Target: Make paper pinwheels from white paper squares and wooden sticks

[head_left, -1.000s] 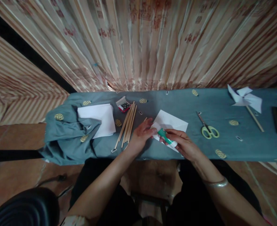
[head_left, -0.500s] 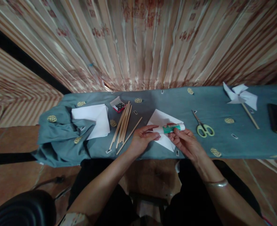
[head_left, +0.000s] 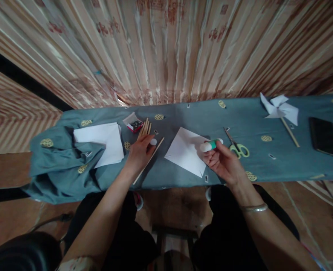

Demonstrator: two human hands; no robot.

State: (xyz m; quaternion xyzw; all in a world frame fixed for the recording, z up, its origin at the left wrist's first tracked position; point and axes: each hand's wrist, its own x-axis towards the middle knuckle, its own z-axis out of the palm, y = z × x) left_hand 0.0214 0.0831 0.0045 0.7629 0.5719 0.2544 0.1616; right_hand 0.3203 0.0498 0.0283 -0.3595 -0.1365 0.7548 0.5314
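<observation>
Now our right hand (head_left: pixel 223 162) grips the green-and-white glue stick (head_left: pixel 210 145) over the white folded paper (head_left: pixel 185 150); our left hand (head_left: pixel 139 152) pinches its small white cap (head_left: pixel 153 142).

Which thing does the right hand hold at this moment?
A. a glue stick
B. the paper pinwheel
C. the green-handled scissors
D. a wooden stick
A: the right hand grips the green and white glue stick above the folded white paper, while the scissors lie on the cloth beside it.
</observation>
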